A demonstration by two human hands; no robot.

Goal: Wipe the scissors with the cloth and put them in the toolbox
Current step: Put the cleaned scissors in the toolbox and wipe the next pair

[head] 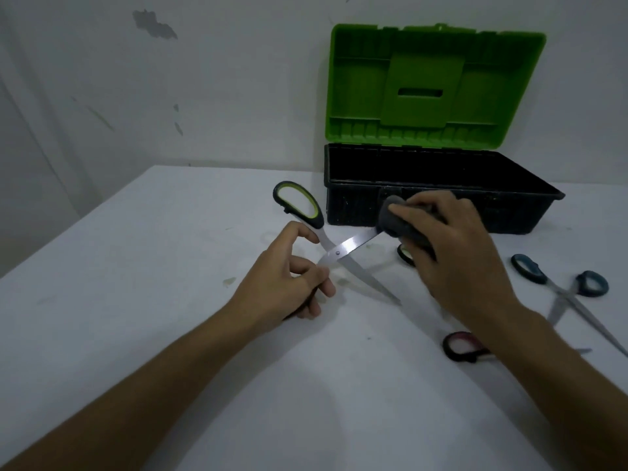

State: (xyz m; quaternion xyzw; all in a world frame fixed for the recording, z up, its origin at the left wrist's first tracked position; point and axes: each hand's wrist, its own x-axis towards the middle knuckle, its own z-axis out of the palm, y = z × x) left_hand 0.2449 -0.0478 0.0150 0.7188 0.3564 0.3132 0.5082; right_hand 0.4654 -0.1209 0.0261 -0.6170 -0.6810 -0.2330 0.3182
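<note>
Green-handled scissors (339,249) are spread wide open above the table. My left hand (289,280) grips one handle, hidden in my fingers; the other green-and-black handle (297,203) sticks up to the back. One blade points down right. My right hand (452,246) presses a folded grey cloth (397,222) around the tip of the other blade. The toolbox (509,212), black with its green lid (435,83) raised, stands just behind, and its inside looks dark.
On the white table (170,300) to the right lie blue-handled scissors (564,290) and pink-handled scissors (462,346), partly under my right forearm. Another dark handle (404,254) peeks out under my right hand. A wall stands behind the toolbox.
</note>
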